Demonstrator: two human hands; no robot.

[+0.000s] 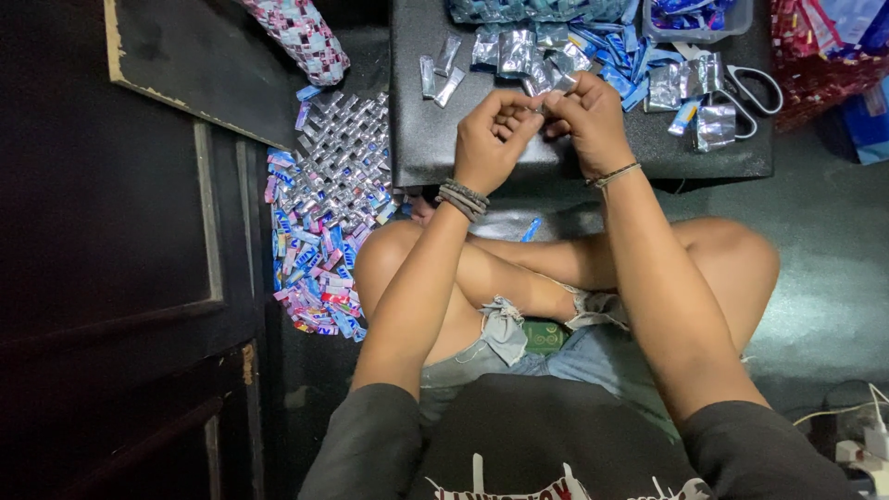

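Observation:
My left hand (493,134) and my right hand (585,116) meet over the near edge of a low black table (417,139). Both pinch a small silver foil strip (540,104) between their fingertips. Just beyond them lies a heap of folded silver and blue wrapper pieces (556,51). Two loose folded silver strips (440,74) lie to the left on the table.
Scissors (745,88) lie at the table's right, next to a clear tub of blue wrappers (690,18). A woven mat of wrapper strips (329,204) lies on the floor at the left, a woven roll (301,37) above it. A dark wooden door (120,259) stands at the left. My crossed legs are below.

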